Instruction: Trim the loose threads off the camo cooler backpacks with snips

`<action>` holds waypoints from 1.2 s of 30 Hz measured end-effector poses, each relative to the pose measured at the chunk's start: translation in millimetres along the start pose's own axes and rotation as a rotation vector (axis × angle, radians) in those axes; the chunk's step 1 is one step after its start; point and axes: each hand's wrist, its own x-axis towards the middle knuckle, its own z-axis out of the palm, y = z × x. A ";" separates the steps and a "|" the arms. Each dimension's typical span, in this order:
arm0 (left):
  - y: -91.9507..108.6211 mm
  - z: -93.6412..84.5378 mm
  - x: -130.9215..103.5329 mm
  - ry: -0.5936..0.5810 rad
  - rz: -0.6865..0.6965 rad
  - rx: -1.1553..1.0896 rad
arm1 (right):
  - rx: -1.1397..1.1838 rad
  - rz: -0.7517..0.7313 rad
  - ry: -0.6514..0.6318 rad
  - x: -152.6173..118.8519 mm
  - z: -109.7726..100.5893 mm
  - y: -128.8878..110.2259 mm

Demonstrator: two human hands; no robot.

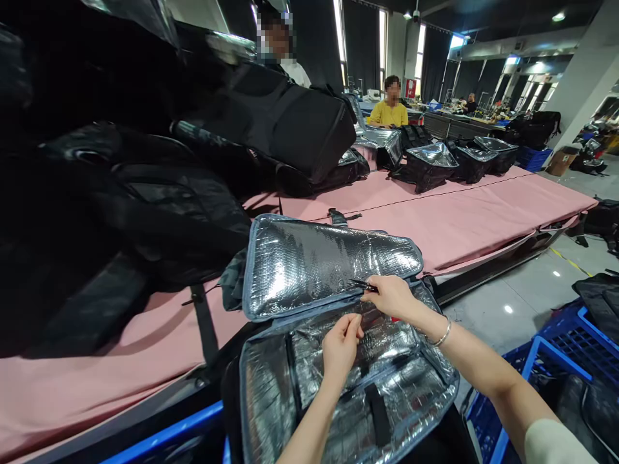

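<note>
An open black bag with a shiny silver lining (271,393) lies at the front edge of the pink table, its silver-lined lid (309,264) folded back. My right hand (389,296) is closed around small dark snips (362,285), whose tips point left over the seam between lid and body. Just left of and below it, my left hand (341,345) is pinched above the bag's inside; whatever its fingertips hold is too small to make out. A black strap (378,414) lies on the lining inside the bag.
Black bags (169,212) are piled high on the left. More silver-topped bags (432,161) stand along the far side of the pink table (464,219). Blue crates (541,367) are at the lower right. A person in yellow (389,113) and others are farther back.
</note>
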 end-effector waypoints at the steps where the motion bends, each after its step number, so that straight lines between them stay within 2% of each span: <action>1: 0.5 -2.4 -3.7 -0.010 0.010 0.026 | 0.053 -0.007 -0.006 -3.6 -2.7 0.6; 5: 2.1 -4.4 -11.2 -0.032 0.033 0.109 | 0.188 -0.053 -0.006 -23.1 -15.7 6.1; 10: 0.7 0.4 -11.8 -0.054 0.051 0.154 | 0.002 0.016 -0.181 -35.7 -25.4 18.8; 12: 0.7 1.4 -12.8 -0.061 0.064 0.169 | -0.013 0.049 -0.213 -35.0 -24.5 20.8; 15: 2.0 1.2 -13.8 -0.063 0.078 0.195 | 0.032 0.054 -0.202 -30.3 -20.3 18.0; 19: 1.6 0.2 -13.9 -0.066 0.096 0.233 | 0.012 0.051 -0.107 -24.5 -13.5 13.2; 23: -0.4 -4.0 -17.6 -0.101 0.110 0.263 | 0.049 0.034 -0.076 -29.0 -10.9 16.6; 25: 2.9 -10.1 -19.9 -0.061 0.220 0.316 | 0.103 -0.006 -0.058 -34.2 -11.2 20.9; 29: 20.9 -29.5 -13.3 0.203 0.646 0.641 | 0.189 -0.121 0.089 -37.0 -7.0 29.9; 31: 30.9 -38.7 -2.1 0.260 0.735 0.810 | 0.185 -0.167 0.182 -31.7 0.4 32.4; 34: 43.3 -46.5 19.1 0.140 0.762 0.897 | 0.115 -0.219 0.246 -19.8 14.8 32.0; 36: 51.6 -48.2 32.5 0.017 0.707 0.861 | 0.059 -0.211 0.270 -12.4 21.4 29.8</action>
